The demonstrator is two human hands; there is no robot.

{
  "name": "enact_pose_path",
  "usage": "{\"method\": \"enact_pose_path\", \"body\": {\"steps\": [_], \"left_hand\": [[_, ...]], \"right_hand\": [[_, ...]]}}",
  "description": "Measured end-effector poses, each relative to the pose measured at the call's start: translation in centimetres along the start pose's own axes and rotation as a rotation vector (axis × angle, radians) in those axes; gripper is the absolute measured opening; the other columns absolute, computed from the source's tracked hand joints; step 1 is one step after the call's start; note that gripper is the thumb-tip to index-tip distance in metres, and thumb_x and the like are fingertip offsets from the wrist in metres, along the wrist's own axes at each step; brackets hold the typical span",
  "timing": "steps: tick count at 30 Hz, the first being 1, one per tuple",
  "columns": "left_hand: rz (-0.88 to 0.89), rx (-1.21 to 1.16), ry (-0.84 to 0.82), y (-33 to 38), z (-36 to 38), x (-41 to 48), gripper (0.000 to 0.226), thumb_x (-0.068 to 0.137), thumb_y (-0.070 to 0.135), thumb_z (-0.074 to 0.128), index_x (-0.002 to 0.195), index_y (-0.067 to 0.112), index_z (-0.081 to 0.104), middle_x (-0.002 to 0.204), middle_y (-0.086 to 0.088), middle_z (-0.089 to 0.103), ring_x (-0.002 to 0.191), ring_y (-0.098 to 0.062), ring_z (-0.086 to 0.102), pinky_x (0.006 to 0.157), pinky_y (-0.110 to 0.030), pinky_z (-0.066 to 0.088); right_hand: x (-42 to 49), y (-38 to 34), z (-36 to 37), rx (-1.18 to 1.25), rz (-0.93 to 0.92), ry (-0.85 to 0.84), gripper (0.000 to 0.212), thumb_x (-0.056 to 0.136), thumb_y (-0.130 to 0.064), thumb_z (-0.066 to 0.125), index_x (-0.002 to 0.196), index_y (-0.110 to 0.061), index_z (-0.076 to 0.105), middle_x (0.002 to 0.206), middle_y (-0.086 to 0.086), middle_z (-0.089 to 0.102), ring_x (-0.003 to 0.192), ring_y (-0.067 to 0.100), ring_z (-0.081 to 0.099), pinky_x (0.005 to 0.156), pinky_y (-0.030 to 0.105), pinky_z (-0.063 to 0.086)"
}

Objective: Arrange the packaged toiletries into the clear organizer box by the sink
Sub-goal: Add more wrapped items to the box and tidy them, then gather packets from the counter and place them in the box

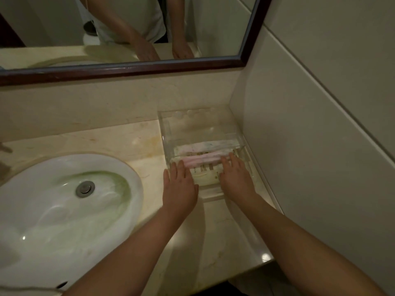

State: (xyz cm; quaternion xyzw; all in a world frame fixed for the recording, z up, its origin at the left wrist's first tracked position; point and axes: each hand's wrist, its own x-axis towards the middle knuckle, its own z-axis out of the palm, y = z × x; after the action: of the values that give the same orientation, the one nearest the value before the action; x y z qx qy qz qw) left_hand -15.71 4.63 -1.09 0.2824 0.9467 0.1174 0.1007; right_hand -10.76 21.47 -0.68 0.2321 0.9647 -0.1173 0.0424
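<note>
Fingers of the left hand (179, 184) and right hand (236, 176) lie flat and spread, gripping nothing, pressing soft pink and cream packets (203, 161) inside the clear hard-walled box (168, 124) on the glossy marble bench (136, 142) beside the oval white sink (64, 210)

The organizer box (201, 133) stands right of the sink (64, 201), below the mirror (128, 69).

Print on the cream packet (206, 175): too blurred for me to read. Pink packets (205, 160): ends hidden under my left hand (179, 186) and right hand (236, 176). Sink (119, 167): cut off at the left edge.
</note>
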Motion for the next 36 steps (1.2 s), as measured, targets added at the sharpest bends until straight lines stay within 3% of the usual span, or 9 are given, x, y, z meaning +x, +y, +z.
{"method": "enact_pose_path", "body": {"steps": [2, 10, 14, 18, 27, 32, 36], "left_hand": [[-0.025, 0.026, -0.019, 0.3, 0.2, -0.1, 0.067, 0.098, 0.039, 0.034, 0.151, 0.004, 0.014, 0.161, -0.017, 0.006, 0.148, -0.034, 0.002, 0.118, -0.050, -0.001], [-0.049, -0.062, -0.007, 1.5, -0.1, 1.1, 0.063, 0.096, 0.034, 0.039, 0.149, 0.006, 0.021, 0.159, -0.018, 0.014, 0.146, -0.038, 0.012, 0.118, -0.051, 0.006], [-0.028, -0.167, 0.083, 0.5, -1.7, 0.1, 0.055, 0.091, 0.025, 0.049, 0.142, 0.008, 0.036, 0.152, -0.021, 0.030, 0.137, -0.039, 0.030, 0.113, -0.045, 0.026], [-0.111, -0.337, 0.205, -3.0, -4.4, -3.5, 0.044, 0.086, 0.019, 0.049, 0.128, 0.006, 0.052, 0.128, -0.018, 0.054, 0.118, -0.035, 0.049, 0.100, -0.041, 0.041], [-0.734, -0.457, 0.549, -24.7, -10.0, -20.5, 0.040, 0.090, 0.017, 0.048, 0.129, 0.011, 0.054, 0.129, -0.011, 0.056, 0.118, -0.027, 0.052, 0.101, -0.036, 0.042], [-1.005, -0.433, 0.590, -38.3, -11.3, -30.7, 0.036, 0.086, 0.009, 0.049, 0.121, 0.009, 0.059, 0.120, -0.012, 0.059, 0.110, -0.027, 0.056, 0.092, -0.034, 0.046], [-1.167, -0.444, 0.519, -47.8, -11.9, -35.7, 0.031, 0.086, 0.013, 0.056, 0.117, 0.010, 0.062, 0.116, -0.012, 0.058, 0.105, -0.028, 0.058, 0.088, -0.035, 0.048]], "right_hand": [[0.0, 0.2, -0.2, 0.033, 0.037, 0.001, 0.057, 0.093, -0.019, 0.043, 0.148, -0.015, 0.029, 0.158, 0.013, 0.019, 0.142, 0.032, 0.023, 0.109, 0.044, 0.032], [0.4, 1.0, -0.4, 0.078, 0.053, -0.045, 0.061, 0.093, -0.024, 0.045, 0.149, -0.010, 0.026, 0.157, 0.017, 0.021, 0.143, 0.034, 0.022, 0.114, 0.046, 0.027], [-0.4, -1.3, -0.8, -0.006, 0.018, -0.027, 0.068, 0.089, -0.031, 0.055, 0.147, -0.009, 0.029, 0.155, 0.019, 0.028, 0.142, 0.037, 0.024, 0.112, 0.044, 0.027], [-2.1, -7.4, -0.2, 0.055, -0.229, 0.007, 0.062, 0.087, -0.030, 0.058, 0.143, -0.010, 0.039, 0.148, 0.020, 0.039, 0.136, 0.040, 0.035, 0.111, 0.048, 0.030], [-9.7, -32.2, 5.4, 0.199, -0.774, -0.220, 0.057, 0.091, -0.031, 0.058, 0.141, -0.010, 0.043, 0.139, 0.018, 0.051, 0.126, 0.035, 0.048, 0.104, 0.042, 0.037], [-14.5, -46.2, 9.6, 0.225, -0.849, -0.359, 0.056, 0.095, -0.035, 0.052, 0.145, -0.015, 0.038, 0.143, 0.012, 0.049, 0.131, 0.029, 0.045, 0.107, 0.037, 0.032], [-17.5, -56.0, 12.2, 0.203, -0.848, -0.453, 0.053, 0.095, -0.036, 0.051, 0.143, -0.018, 0.040, 0.138, 0.011, 0.053, 0.125, 0.027, 0.050, 0.103, 0.036, 0.037]]}}
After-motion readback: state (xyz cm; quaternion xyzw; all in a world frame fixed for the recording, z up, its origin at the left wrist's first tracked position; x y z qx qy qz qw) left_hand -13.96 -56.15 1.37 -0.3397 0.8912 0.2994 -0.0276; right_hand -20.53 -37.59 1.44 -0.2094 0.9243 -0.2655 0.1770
